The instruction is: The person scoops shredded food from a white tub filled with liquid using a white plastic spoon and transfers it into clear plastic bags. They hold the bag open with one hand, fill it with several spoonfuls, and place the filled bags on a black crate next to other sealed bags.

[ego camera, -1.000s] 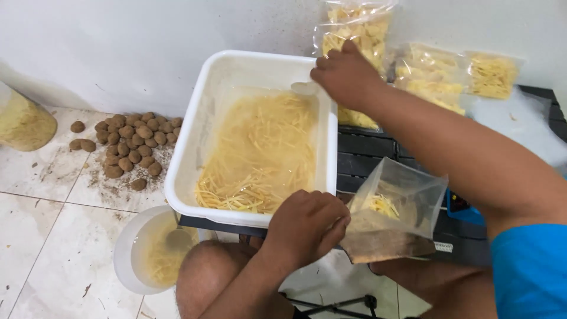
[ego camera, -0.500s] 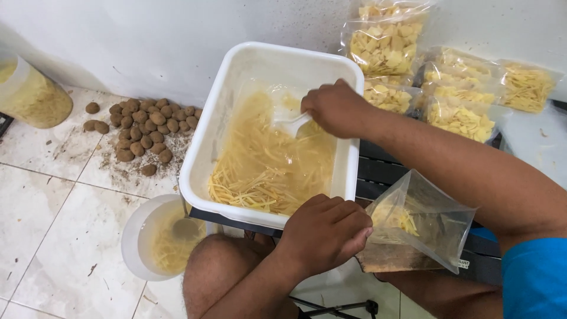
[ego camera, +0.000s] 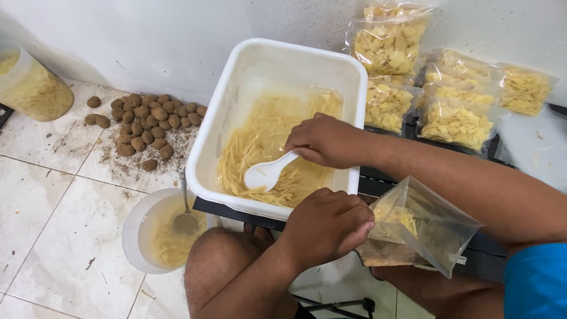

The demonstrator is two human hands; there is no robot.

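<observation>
The white rectangular tub [ego camera: 236,118] sits on a dark frame above the tiled floor [ego camera: 53,195] and holds a good layer of pale yellow strips [ego camera: 260,142] in cloudy liquid, so plenty looks left to scoop. Along the far right edge of that dark surface, against the wall, several sealed clear bags [ego camera: 455,121] of yellow pieces are piled up; that part of the work appears done. On the floor by the tub's near left corner stands a round white bowl [ego camera: 139,233] with more strips and a metal spoon [ego camera: 186,221] in it, and farther left lie a heap of brown tubers [ego camera: 144,127] and a clear jar [ego camera: 32,88] of shredded material. The open clear bag [ego camera: 431,227] at the tub's near right corner holds only a few strips, so filling it has barely begun. The left hand [ego camera: 328,227] is closed on the bag's mouth, keeping it open. The right hand [ego camera: 325,142] grips the handle of a white plastic spoon [ego camera: 266,174] whose bowl rests on the strips inside the tub.
</observation>
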